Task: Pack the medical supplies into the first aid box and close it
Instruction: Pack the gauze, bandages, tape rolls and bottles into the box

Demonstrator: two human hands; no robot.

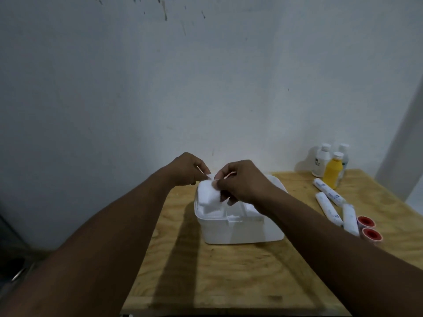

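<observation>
A white first aid box (240, 229) stands on the wooden table (229, 275), its lid down. Above its far left corner both hands hold a white wad of cotton or gauze (209, 195). My left hand (188, 169) pinches its upper edge with curled fingers. My right hand (242, 181) grips it from the right, fingers curled round it. Right of the box lie three white bandage rolls (329, 194) and two red-centred tape rolls (372, 234). Three bottles stand at the back right, one of them yellow (334, 171).
The table is pushed against a pale wall (206, 88). Its left edge runs diagonally below my left forearm, with dark floor beyond. The supplies crowd the right side of the table; bare wood lies in front of the box.
</observation>
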